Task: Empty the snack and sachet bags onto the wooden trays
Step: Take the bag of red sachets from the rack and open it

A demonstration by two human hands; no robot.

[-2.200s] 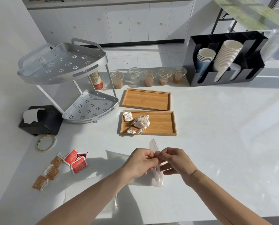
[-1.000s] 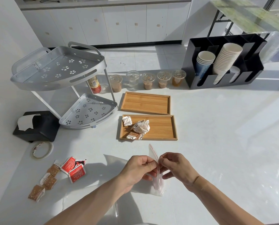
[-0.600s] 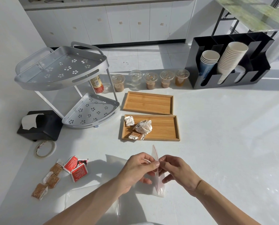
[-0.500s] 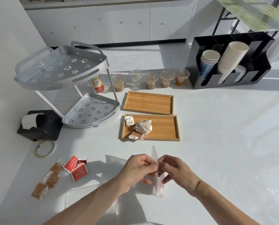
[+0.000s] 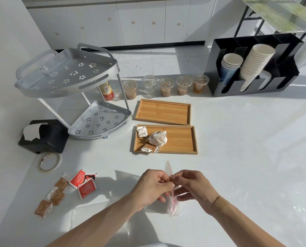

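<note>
Fingers (image 5: 168,182) of the left hand (image 5: 153,187) and right hand (image 5: 193,188) pinch the mouth of a small clear zip bag (image 5: 171,198), which hangs long axis upright just above the white desk (image 5: 246,157). The near wooden tray (image 5: 182,139), already holding wrapped snacks (image 5: 157,138), lies directly beyond; the far wooden tray (image 5: 162,111) sits bare. Loose sachets (image 5: 82,183) lie left on the open, sunlit desk.

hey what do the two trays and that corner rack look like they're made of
Both trays look like bamboo or light wood with a matte finish: the grain lines show. The corner rack looks like brushed metal, probably aluminium: a grey sheen and punched flower holes.
</note>
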